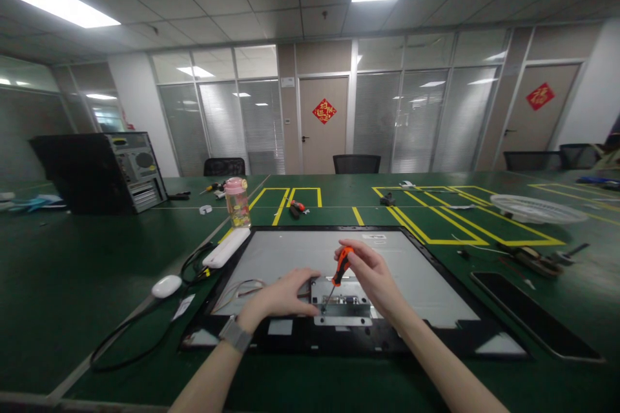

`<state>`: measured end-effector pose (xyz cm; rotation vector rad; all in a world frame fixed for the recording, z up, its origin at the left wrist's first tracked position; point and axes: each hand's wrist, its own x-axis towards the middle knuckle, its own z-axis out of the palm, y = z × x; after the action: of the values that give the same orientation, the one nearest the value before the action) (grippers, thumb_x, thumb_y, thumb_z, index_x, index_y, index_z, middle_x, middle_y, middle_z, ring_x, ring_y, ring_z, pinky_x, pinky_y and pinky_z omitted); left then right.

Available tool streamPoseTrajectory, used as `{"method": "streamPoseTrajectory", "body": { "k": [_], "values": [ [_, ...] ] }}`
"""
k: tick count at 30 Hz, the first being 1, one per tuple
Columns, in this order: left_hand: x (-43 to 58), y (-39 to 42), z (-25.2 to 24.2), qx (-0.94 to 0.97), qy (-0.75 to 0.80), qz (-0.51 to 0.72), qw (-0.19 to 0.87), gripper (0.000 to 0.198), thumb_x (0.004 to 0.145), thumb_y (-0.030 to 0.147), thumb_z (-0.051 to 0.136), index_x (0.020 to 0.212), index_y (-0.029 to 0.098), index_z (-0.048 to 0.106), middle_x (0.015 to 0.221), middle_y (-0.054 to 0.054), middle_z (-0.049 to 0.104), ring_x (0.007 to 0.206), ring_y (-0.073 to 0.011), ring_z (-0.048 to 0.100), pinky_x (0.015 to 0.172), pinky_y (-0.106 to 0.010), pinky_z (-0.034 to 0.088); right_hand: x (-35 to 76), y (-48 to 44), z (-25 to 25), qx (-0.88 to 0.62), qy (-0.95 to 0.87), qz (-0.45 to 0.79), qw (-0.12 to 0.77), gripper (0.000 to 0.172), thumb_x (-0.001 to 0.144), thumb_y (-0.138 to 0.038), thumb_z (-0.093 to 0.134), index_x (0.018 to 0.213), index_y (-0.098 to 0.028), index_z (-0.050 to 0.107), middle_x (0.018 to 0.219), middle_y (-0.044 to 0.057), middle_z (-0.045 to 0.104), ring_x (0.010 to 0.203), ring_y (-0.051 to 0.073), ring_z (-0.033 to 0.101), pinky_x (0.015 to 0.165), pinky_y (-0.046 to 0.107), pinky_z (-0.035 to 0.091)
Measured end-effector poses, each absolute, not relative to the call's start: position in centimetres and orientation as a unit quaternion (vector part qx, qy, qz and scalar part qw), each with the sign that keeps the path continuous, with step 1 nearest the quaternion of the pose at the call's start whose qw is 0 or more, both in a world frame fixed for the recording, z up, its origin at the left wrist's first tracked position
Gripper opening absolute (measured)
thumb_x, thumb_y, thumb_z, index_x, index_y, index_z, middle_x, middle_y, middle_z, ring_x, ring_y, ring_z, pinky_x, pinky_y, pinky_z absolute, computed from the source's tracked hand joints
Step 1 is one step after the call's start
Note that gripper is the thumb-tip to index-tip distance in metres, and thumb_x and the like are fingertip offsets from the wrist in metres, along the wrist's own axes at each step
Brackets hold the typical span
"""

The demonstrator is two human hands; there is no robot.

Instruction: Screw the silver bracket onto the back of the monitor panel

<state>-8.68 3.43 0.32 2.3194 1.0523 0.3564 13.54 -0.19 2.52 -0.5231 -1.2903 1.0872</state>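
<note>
A flat display panel [285,250] with a black frame lies back side up on the green table. Near its front edge sits a metal bracket [346,321] with connector ports along it. My right hand [371,271] grips an orange and black screwdriver [343,266], its shaft slanting down to the bracket's left part. Whether the tip sits in a screw is too small to tell. My left hand [285,293] rests at the bracket's left side, thumb and fingers apart around its edge. Thin wires [237,290] run across the panel left of that hand.
Left of the panel lie a white power strip [227,248], a white mouse [166,286] and a black cable [130,361]. A pink-lidded bottle [237,201] and a computer case [101,171] stand farther back. At right are a long black bar-shaped panel [535,316] and a white round tray [537,208].
</note>
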Motion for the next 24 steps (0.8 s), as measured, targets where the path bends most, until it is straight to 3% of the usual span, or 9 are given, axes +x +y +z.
{"method": "streamPoseTrajectory", "body": {
  "k": [8, 14, 17, 20, 24],
  "values": [
    [-8.53, 3.31, 0.54, 0.87, 0.382, 0.137, 0.28, 0.075, 0.067, 0.037, 0.077, 0.134, 0.023, 0.046, 0.134, -0.009, 0.051, 0.123, -0.0295, 0.046, 0.105, -0.038, 0.036, 13.4, -0.42, 2.99, -0.211, -0.544, 0.513, 0.629, 0.032, 0.082, -0.043, 0.066, 0.108, -0.024, 0.069, 0.096, 0.007, 0.071, 0.09, 0.022, 0.066, 0.09, 0.042, 0.047],
    [-8.61, 3.42, 0.41, 0.869, 0.387, 0.134, 0.277, 0.075, 0.067, 0.038, 0.077, 0.134, 0.026, 0.046, 0.134, -0.008, 0.051, 0.123, -0.0292, 0.046, 0.105, -0.039, 0.035, 13.46, 0.03, 2.16, -0.27, -0.561, 0.433, 0.652, 0.022, 0.074, -0.035, 0.075, 0.094, -0.026, 0.072, 0.081, 0.0, 0.068, 0.076, 0.02, 0.066, 0.073, 0.033, 0.051],
    [-8.69, 3.49, 0.21, 0.868, 0.384, 0.14, 0.281, 0.076, 0.067, 0.04, 0.077, 0.135, 0.026, 0.046, 0.134, -0.008, 0.05, 0.123, -0.029, 0.047, 0.105, -0.039, 0.036, 13.61, 0.05, 2.26, -0.261, -0.556, 0.427, 0.663, 0.018, 0.077, -0.038, 0.071, 0.09, -0.025, 0.073, 0.086, 0.003, 0.069, 0.086, 0.022, 0.065, 0.08, 0.035, 0.049],
    [-8.72, 3.48, 0.16, 0.87, 0.38, 0.143, 0.28, 0.075, 0.068, 0.042, 0.076, 0.135, 0.027, 0.046, 0.134, -0.008, 0.051, 0.122, -0.0285, 0.047, 0.105, -0.039, 0.036, 13.8, 0.05, 2.54, -0.244, -0.543, 0.462, 0.657, 0.026, 0.082, -0.041, 0.065, 0.096, -0.021, 0.074, 0.095, 0.007, 0.071, 0.094, 0.025, 0.063, 0.09, 0.04, 0.045],
    [-8.71, 3.51, 0.17, 0.868, 0.386, 0.14, 0.278, 0.077, 0.067, 0.04, 0.077, 0.135, 0.026, 0.045, 0.135, -0.009, 0.05, 0.124, -0.0292, 0.046, 0.106, -0.04, 0.035, 13.94, 0.21, 2.36, -0.249, -0.555, 0.452, 0.653, 0.019, 0.08, -0.036, 0.069, 0.093, -0.024, 0.073, 0.084, 0.004, 0.071, 0.084, 0.021, 0.065, 0.081, 0.035, 0.048]
  ]
}}
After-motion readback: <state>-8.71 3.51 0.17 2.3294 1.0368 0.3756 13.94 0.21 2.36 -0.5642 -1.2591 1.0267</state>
